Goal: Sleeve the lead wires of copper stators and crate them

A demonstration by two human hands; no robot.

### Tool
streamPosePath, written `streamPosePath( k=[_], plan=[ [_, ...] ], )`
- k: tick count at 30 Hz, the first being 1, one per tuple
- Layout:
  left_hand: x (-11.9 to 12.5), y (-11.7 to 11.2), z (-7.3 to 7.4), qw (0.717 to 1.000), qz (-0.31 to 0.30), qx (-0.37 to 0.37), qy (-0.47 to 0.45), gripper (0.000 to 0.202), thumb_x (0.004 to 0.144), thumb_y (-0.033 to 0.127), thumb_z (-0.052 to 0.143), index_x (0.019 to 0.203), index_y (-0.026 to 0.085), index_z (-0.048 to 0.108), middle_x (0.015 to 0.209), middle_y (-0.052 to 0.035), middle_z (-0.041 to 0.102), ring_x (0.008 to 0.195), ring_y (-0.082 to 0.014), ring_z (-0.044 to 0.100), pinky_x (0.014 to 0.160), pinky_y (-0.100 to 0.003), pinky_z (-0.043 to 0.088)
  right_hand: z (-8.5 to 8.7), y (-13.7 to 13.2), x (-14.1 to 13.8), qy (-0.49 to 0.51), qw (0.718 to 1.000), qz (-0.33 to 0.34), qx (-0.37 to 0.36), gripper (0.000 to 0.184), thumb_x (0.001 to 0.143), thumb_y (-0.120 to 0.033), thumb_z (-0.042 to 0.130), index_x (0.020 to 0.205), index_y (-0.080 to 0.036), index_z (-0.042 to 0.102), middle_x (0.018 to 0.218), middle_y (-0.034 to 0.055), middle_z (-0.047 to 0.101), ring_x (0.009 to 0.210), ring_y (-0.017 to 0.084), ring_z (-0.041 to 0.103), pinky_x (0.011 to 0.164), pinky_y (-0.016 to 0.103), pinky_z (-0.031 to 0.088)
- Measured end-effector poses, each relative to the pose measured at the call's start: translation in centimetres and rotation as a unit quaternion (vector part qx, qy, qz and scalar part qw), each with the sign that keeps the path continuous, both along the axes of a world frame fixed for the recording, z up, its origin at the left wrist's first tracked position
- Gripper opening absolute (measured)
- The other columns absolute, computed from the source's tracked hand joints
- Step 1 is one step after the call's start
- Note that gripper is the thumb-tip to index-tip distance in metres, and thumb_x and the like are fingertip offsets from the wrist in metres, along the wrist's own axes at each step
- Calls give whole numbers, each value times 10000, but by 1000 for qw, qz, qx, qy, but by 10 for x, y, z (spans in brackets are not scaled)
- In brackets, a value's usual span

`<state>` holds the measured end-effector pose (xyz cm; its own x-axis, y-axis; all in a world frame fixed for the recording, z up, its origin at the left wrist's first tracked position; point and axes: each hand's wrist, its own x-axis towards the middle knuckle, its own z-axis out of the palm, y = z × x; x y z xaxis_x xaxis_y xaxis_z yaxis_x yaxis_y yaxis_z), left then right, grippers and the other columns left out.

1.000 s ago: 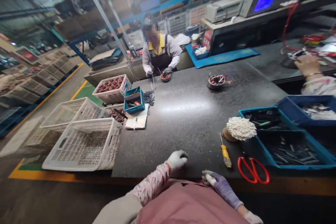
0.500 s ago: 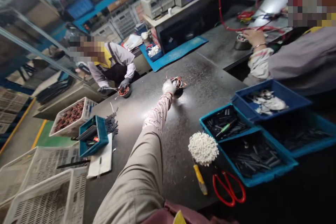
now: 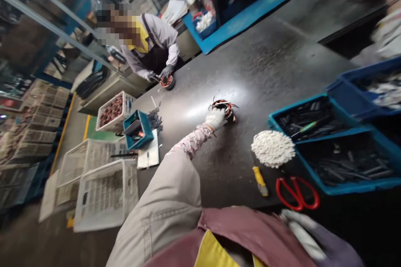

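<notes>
My left hand [image 3: 215, 118], in a white glove, is stretched out over the dark table [image 3: 257, 66] and grips the rim of a round metal part wound with copper and red wires [image 3: 226, 109]. My right hand [image 3: 305, 233], gloved in white with a purple sleeve, hangs low at the table's near edge; its fingers look curled but blurred, and nothing shows in them.
A bundle of white sticks [image 3: 273, 147], a yellow-handled screwdriver [image 3: 260, 180] and red scissors [image 3: 297, 193] lie near the front edge. Blue bins of dark parts [image 3: 344, 162] stand at the right. White crates [image 3: 105, 194] sit at the left. A co-worker [image 3: 150, 50] works opposite.
My left hand has drawn the wound part toward me across the table. The view has swung down, and my right hand has come into sight at the bottom right.
</notes>
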<state>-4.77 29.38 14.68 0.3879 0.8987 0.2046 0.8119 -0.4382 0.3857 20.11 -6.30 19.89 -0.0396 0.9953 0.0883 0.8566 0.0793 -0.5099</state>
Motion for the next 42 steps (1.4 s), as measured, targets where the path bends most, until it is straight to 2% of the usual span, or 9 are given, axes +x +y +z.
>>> streamPosePath(
  k=[7,13,20,23,26,30,34,37,42],
  plan=[
    [-30,-168,-99,998,-66,-2,-1,526,880,420,562,1305,113,522,1100,-109,655,1038,-247,593,1106,-432,296,-40,76,-92,-258,941,152,159,324,954,-284,423,1099,-160,685,1116,123,681,995,248,664,868,405,562],
    [-41,-247,-144,993,-100,23,-51,468,888,436,542,1247,137,576,1046,-92,672,1050,-243,587,1125,-439,281,-82,108,-133,-518,837,176,-14,428,950,-248,409,1310,-65,550,1227,226,591,990,323,631,754,411,506],
    [-49,-264,-162,983,-155,57,-79,434,893,396,545,1248,150,588,1008,-88,669,1013,-235,600,1120,-452,286,-70,113,-163,-588,747,219,-218,364,975,-255,321,1077,-86,627,899,189,648,778,272,616,592,319,315],
    [-55,-265,-163,977,-187,66,-84,411,894,363,541,1246,158,596,1029,-85,666,1033,-233,591,1118,-426,293,-63,126,-161,-447,793,166,-379,281,922,-344,500,813,-109,610,628,78,562,574,164,499,577,296,295],
    [-56,-265,-164,977,-182,60,-97,448,894,374,534,1276,144,574,1046,-89,664,1058,-235,582,1121,-424,288,-73,124,-151,-207,864,22,-459,417,969,-457,357,735,-147,510,472,-31,356,437,97,337,506,260,298],
    [-52,-264,-167,974,-190,62,-107,487,876,382,552,1308,156,554,1063,-90,663,1067,-238,577,1130,-434,267,-91,94,-129,34,934,-117,-336,397,937,-475,359,823,-143,543,552,25,510,436,114,444,484,257,382],
    [-51,-261,-169,971,-195,61,-120,488,873,386,548,1305,160,558,1056,-98,667,1061,-238,579,1126,-445,264,-92,74,-102,-105,982,-49,-150,472,868,-486,484,1170,-137,581,913,131,689,724,221,654,686,351,512],
    [-51,-261,-168,972,-193,60,-118,468,892,383,511,1301,162,560,1042,-92,673,1047,-238,585,1114,-452,270,-92,77,-97,-355,928,96,-68,489,875,-401,504,1263,-111,573,1013,165,687,857,275,657,695,349,466],
    [-53,-262,-166,975,-192,52,-103,440,906,400,474,1254,156,589,1035,-93,673,1033,-234,587,1097,-442,288,-83,97,-124,-555,785,241,-137,418,967,-253,348,1296,-146,584,956,154,690,821,251,645,571,296,279]
  ],
)
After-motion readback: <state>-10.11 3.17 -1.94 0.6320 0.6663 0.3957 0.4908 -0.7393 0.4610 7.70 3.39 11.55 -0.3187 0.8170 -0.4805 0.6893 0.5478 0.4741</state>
